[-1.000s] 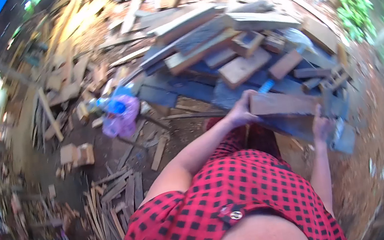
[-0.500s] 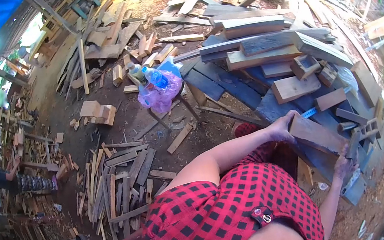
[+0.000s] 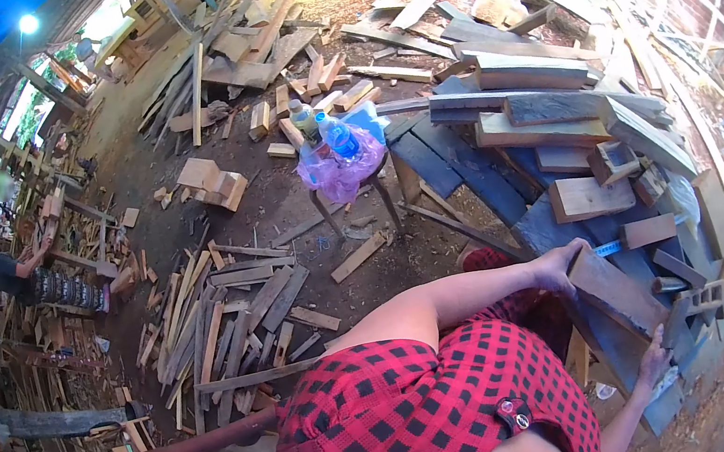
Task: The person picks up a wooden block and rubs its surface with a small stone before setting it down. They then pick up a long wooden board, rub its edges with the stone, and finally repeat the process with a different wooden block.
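A: Nearest the camera, what is showing?
B: The person's red checked shirt (image 3: pixel 411 417) is filling the near centre, and both bare arms are reaching right toward a wooden board (image 3: pixel 616 288)

A: How are the hands holding it?
B: The left hand (image 3: pixel 554 268) is curling closed over the board's far upper end; the right hand (image 3: pixel 654 359) is pressing against its near lower end, though whether those fingers are wrapping round cannot be told. The board is lying tilted against the near edge of the dark plank table (image 3: pixel 469 181), at the right of the scene

A: And beyond the board?
B: A blue measuring tape (image 3: pixel 607 249) is lying just past the left hand, and cut wood blocks (image 3: pixel 586 196) are sitting on the table behind it. To the left, thin wood strips (image 3: pixel 227 328) are lying on the dirt floor. Farther off, a stool is carrying a pink plastic bag (image 3: pixel 339 173) with water bottles (image 3: pixel 337 138). At the far left, another person (image 3: pixel 0 269) is crouching among scrap timber
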The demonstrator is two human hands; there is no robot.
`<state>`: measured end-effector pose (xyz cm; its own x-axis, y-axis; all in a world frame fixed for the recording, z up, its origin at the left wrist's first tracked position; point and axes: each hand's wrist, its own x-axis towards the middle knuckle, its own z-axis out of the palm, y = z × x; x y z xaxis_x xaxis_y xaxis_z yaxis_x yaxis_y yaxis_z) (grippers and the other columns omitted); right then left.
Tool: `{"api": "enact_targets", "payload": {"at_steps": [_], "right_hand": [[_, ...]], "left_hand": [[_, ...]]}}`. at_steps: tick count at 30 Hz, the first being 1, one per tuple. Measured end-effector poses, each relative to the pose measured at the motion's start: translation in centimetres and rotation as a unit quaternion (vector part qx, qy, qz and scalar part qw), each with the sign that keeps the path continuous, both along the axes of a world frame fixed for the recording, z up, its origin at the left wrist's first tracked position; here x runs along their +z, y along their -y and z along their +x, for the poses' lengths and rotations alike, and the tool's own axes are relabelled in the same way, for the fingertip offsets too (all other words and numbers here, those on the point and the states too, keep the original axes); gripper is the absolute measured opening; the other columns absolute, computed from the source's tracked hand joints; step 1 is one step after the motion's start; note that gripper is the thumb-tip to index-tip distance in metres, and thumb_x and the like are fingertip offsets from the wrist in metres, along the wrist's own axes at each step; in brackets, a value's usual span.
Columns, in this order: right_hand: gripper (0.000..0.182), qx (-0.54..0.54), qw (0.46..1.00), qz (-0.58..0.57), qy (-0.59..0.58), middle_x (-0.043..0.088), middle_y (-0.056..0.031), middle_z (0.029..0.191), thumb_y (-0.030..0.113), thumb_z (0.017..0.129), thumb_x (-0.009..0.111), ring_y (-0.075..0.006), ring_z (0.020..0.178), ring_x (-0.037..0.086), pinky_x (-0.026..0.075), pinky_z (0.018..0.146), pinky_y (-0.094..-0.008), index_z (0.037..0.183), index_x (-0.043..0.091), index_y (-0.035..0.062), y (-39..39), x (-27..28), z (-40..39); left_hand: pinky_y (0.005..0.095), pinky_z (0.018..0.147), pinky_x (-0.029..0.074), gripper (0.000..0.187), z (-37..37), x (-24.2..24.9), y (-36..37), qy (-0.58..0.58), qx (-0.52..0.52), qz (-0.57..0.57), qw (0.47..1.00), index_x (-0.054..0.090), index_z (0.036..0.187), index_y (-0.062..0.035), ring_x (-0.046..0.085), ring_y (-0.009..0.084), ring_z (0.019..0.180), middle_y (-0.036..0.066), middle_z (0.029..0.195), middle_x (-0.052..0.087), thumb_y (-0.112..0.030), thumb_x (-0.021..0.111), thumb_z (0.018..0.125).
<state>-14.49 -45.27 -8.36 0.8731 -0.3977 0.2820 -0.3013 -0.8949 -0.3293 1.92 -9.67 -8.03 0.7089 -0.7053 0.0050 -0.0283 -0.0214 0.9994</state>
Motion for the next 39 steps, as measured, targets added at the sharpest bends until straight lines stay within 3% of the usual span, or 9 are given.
{"api": "enact_targets", "payload": {"at_steps": [5, 13, 18, 23, 25, 31, 34, 37, 39], "right_hand": [[0.052, -0.068, 0.979, 0.182, 0.056, 0.051, -0.0252, 0.13, 0.035, 0.095, 0.052, -0.0366, 0.118, 0.05, 0.039, 0.101, -0.04, 0.128, 0.05, -0.0053, -3.7, 2.8, 1.2], [0.038, 0.254, 0.957, -0.023, 0.136, 0.058, -0.0183, 0.123, 0.021, 0.089, 0.058, -0.0343, 0.116, 0.054, 0.04, 0.096, -0.0451, 0.122, 0.057, 0.001, -25.0, 8.2, 5.1], [0.044, 0.303, 0.94, 0.111, 0.115, 0.052, -0.021, 0.13, 0.021, 0.09, 0.057, -0.0319, 0.124, 0.046, 0.031, 0.103, -0.0442, 0.128, 0.052, -0.0001, -18.8, 5.6, 4.8], [0.042, -0.009, 0.963, 0.224, 0.15, 0.057, -0.0238, 0.121, 0.027, 0.095, 0.054, -0.0352, 0.109, 0.055, 0.04, 0.096, -0.0428, 0.121, 0.055, -0.005, -4.6, 1.9, 0.9], [0.038, -0.1, 0.988, -0.076, 0.091, 0.061, -0.0227, 0.115, 0.024, 0.096, 0.052, -0.032, 0.101, 0.058, 0.044, 0.089, -0.0413, 0.118, 0.057, -0.0059, -3.3, 1.2, 1.4], [0.03, 0.264, 0.915, 0.252, 0.171, 0.061, -0.0213, 0.115, 0.017, 0.089, 0.058, -0.0348, 0.109, 0.057, 0.043, 0.093, -0.0459, 0.114, 0.062, -0.0009, -23.4, 6.7, 5.9], [0.03, 0.305, 0.933, -0.117, 0.149, 0.062, -0.0204, 0.112, 0.014, 0.089, 0.058, -0.033, 0.107, 0.058, 0.045, 0.09, -0.0449, 0.114, 0.062, -0.0007, -26.4, 8.4, 6.3], [0.032, 0.307, 0.92, 0.175, 0.169, 0.062, -0.0206, 0.113, 0.019, 0.09, 0.056, -0.0326, 0.106, 0.059, 0.045, 0.09, -0.0451, 0.115, 0.062, -0.0005, -20.9, 7.0, 6.7], [0.034, 0.154, 0.955, 0.143, 0.208, 0.063, -0.0198, 0.11, 0.022, 0.092, 0.055, -0.0332, 0.101, 0.061, 0.046, 0.089, -0.0434, 0.115, 0.061, -0.0021, -14.3, 5.8, 5.1]], "left_hand": [[0.0372, 0.09, 0.046, 0.084, -0.5, 4.3, -1.5, -0.12, -0.043, 0.03, 0.991, 0.037, 0.12, -0.011, 0.054, 0.0221, 0.107, 0.011, 0.108, 0.057, -0.013, 0.084, 0.051], [0.0344, 0.083, 0.049, 0.078, 0.5, -2.2, 1.1, 0.097, 0.041, -0.047, 0.993, 0.04, 0.118, -0.0092, 0.057, 0.0191, 0.098, 0.011, 0.104, 0.058, -0.018, 0.085, 0.055], [0.0346, 0.08, 0.05, 0.077, -0.7, 2.5, -0.7, 0.001, 0.009, -0.026, 1.0, 0.039, 0.117, -0.0105, 0.058, 0.0187, 0.094, 0.01, 0.102, 0.057, -0.017, 0.087, 0.057], [0.0349, 0.063, 0.055, 0.083, -0.3, 1.1, -0.1, -0.053, -0.014, -0.005, 0.999, 0.035, 0.119, -0.0136, 0.06, 0.0207, 0.088, 0.01, 0.102, 0.056, -0.006, 0.083, 0.051], [0.0352, 0.063, 0.055, 0.083, -0.2, 1.7, -0.3, -0.056, -0.017, -0.001, 0.998, 0.035, 0.119, -0.0137, 0.06, 0.0209, 0.089, 0.01, 0.101, 0.056, -0.005, 0.082, 0.052], [0.0346, 0.074, 0.052, 0.078, 0.8, -3.4, 1.9, 0.026, 0.011, -0.051, 0.998, 0.038, 0.119, -0.0111, 0.058, 0.017, 0.091, 0.008, 0.101, 0.056, -0.008, 0.083, 0.055], [0.0342, 0.081, 0.049, 0.078, 1.0, -4.1, 2.1, 0.097, 0.018, -0.113, 0.989, 0.04, 0.119, -0.0095, 0.055, 0.0142, 0.095, 0.007, 0.102, 0.056, -0.012, 0.085, 0.055], [0.0344, 0.083, 0.049, 0.079, -0.2, -0.2, 0.4, 0.065, 0.039, -0.067, 0.995, 0.04, 0.118, -0.0096, 0.054, 0.0147, 0.1, 0.008, 0.104, 0.057, -0.012, 0.086, 0.054], [0.0349, 0.083, 0.049, 0.08, -0.3, 1.7, -0.2, -0.036, -0.005, 0.008, 0.999, 0.039, 0.118, -0.0111, 0.055, 0.0172, 0.1, 0.009, 0.105, 0.057, -0.01, 0.085, 0.052]]}}
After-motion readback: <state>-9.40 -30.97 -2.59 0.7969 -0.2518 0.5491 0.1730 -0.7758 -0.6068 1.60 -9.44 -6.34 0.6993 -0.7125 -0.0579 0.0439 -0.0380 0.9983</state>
